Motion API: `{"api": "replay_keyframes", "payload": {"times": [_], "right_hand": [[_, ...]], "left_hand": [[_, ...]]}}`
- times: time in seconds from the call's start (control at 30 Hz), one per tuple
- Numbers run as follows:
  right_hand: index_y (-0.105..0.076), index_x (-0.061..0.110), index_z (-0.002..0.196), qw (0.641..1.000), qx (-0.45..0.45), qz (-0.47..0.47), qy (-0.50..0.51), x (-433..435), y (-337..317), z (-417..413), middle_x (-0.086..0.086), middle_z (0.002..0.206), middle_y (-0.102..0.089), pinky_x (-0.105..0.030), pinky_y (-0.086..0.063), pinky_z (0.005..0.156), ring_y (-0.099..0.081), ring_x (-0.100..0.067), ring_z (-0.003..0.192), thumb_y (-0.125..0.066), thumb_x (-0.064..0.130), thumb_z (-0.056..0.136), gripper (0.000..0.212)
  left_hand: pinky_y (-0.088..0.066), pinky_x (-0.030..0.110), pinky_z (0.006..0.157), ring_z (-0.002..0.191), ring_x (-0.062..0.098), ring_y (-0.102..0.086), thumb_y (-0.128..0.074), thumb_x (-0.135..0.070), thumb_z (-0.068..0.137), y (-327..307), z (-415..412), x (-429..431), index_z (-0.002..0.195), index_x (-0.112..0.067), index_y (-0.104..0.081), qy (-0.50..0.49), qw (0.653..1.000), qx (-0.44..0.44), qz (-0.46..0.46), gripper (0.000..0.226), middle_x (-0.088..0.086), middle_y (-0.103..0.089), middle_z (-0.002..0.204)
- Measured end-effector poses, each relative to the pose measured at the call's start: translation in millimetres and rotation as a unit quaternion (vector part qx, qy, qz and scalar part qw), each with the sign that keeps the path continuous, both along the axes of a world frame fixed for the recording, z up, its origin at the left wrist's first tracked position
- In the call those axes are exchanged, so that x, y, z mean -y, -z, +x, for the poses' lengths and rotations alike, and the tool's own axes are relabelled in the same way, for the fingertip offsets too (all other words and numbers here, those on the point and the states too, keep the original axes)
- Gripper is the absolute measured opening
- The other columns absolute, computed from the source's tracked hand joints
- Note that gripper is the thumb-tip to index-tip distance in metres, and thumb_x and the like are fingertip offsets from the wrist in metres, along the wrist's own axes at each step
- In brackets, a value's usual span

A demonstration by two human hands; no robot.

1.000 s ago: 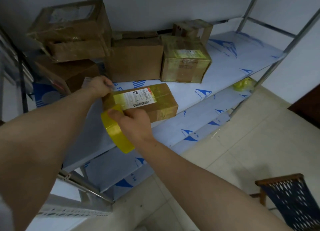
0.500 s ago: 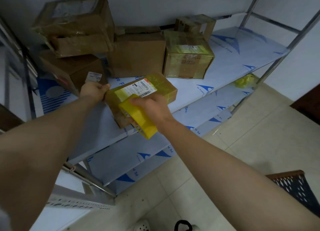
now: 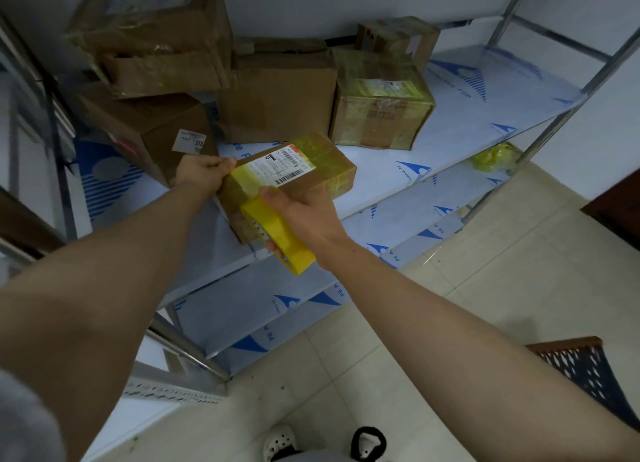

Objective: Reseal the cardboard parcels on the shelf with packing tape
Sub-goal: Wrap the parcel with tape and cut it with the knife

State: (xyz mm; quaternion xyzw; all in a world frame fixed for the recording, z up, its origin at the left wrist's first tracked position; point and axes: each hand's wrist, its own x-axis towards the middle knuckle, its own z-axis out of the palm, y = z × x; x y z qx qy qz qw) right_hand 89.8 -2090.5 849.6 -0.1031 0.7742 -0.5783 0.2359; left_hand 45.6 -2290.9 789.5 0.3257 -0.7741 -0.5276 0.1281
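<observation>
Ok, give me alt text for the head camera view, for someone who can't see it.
A person's left hand grips one end of a labelled cardboard parcel at the front of a metal shelf, while the right hand holds a yellow tape roll against its near side. More boxes are stacked behind.

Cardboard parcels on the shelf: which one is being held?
The flat parcel with the barcode label, gripped by the left hand; the others stand untouched behind.

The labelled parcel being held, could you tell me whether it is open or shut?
Shut: the labelled parcel has its top lying flat under yellow tape, no flap raised.
</observation>
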Motion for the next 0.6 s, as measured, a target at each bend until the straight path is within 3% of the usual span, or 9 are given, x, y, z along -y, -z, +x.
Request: {"api": "replay_keyframes", "payload": {"times": [0.07,0.13,0.23,0.3,0.37,0.43,0.5,0.53,0.6], "right_hand": [[-0.06,0.023,0.089,1.0,0.013,0.016,-0.004,-10,7,1,0.007,0.062,-0.067,-0.02,-0.056,0.056,-0.065,-0.002,0.051,-0.06,0.044,0.09,0.021],[-0.054,0.018,0.07,0.998,0.018,0.053,-0.02,-24,13,4,0.01,0.039,-0.054,-0.009,-0.045,0.043,-0.053,0.002,0.035,-0.055,0.043,0.093,0.034],[-0.054,0.007,0.06,0.995,0.035,0.096,-0.014,-36,26,7,0.007,0.037,-0.056,-0.012,-0.051,0.054,-0.054,-0.002,0.036,-0.052,0.049,0.093,0.054],[-0.042,0.011,0.052,0.992,0.047,0.117,-0.011,-39,30,8,0.01,0.027,-0.044,-0.006,-0.034,0.036,-0.045,0.002,0.027,-0.051,0.047,0.094,0.057],[-0.035,0.014,0.051,0.991,0.052,0.124,-0.005,-39,35,9,0.009,0.023,-0.037,-0.009,-0.027,0.03,-0.041,0.0,0.023,-0.052,0.046,0.094,0.057],[-0.039,0.014,0.05,0.99,0.053,0.13,-0.007,-36,42,10,0.007,0.029,-0.047,-0.009,-0.041,0.043,-0.049,-0.001,0.03,-0.052,0.05,0.093,0.058],[-0.046,0.014,0.049,0.988,0.066,0.141,-0.017,-31,49,11,-0.002,0.045,-0.063,-0.027,-0.058,0.07,-0.068,-0.016,0.052,-0.051,0.055,0.091,0.059],[-0.046,0.014,0.049,0.987,0.066,0.146,-0.019,-29,52,12,-0.006,0.052,-0.067,-0.036,-0.058,0.078,-0.071,-0.022,0.061,-0.05,0.056,0.091,0.059],[-0.047,0.015,0.048,0.985,0.06,0.157,-0.024,-25,56,12,-0.009,0.057,-0.069,-0.041,-0.057,0.082,-0.072,-0.025,0.068,-0.048,0.057,0.09,0.059]], "left_hand": [[-0.049,0.039,0.098,0.111,0.029,-0.059,-0.069,-0.031,0.086,2,-1,0,0.117,-0.003,-0.066,-0.006,1.0,-0.001,-0.001,0.042,0.015,-0.065,0.118],[-0.049,0.039,0.098,0.11,0.03,-0.059,-0.068,-0.031,0.087,3,-2,-2,0.117,-0.002,-0.066,-0.014,1.0,-0.001,-0.016,0.042,0.016,-0.065,0.117],[-0.049,0.039,0.097,0.109,0.031,-0.06,-0.066,-0.032,0.088,3,-2,-5,0.115,-0.002,-0.067,-0.015,0.999,-0.004,-0.032,0.041,0.017,-0.066,0.114],[-0.048,0.04,0.098,0.109,0.031,-0.059,-0.066,-0.034,0.088,2,-1,-4,0.115,-0.003,-0.067,-0.012,1.0,0.005,-0.029,0.042,0.016,-0.066,0.114],[-0.048,0.04,0.098,0.109,0.031,-0.06,-0.065,-0.036,0.088,2,-1,-3,0.114,-0.003,-0.068,-0.008,0.999,0.009,-0.037,0.042,0.016,-0.067,0.113],[-0.049,0.036,0.095,0.106,0.031,-0.06,-0.063,-0.036,0.09,3,-2,-3,0.113,-0.002,-0.068,-0.007,0.998,0.009,-0.059,0.042,0.016,-0.067,0.108],[-0.046,0.029,0.083,0.099,0.03,-0.059,-0.058,-0.036,0.093,3,-1,-6,0.107,0.002,-0.069,-0.001,0.994,0.025,-0.105,0.041,0.015,-0.064,0.095],[-0.042,0.028,0.078,0.096,0.031,-0.058,-0.054,-0.036,0.095,3,-1,-9,0.103,0.003,-0.069,0.004,0.991,0.035,-0.133,0.042,0.016,-0.062,0.092],[-0.042,0.033,0.079,0.101,0.036,-0.056,-0.045,-0.034,0.1,0,-1,-16,0.105,0.005,-0.066,0.021,0.971,0.072,-0.227,0.044,0.023,-0.062,0.1]]}}
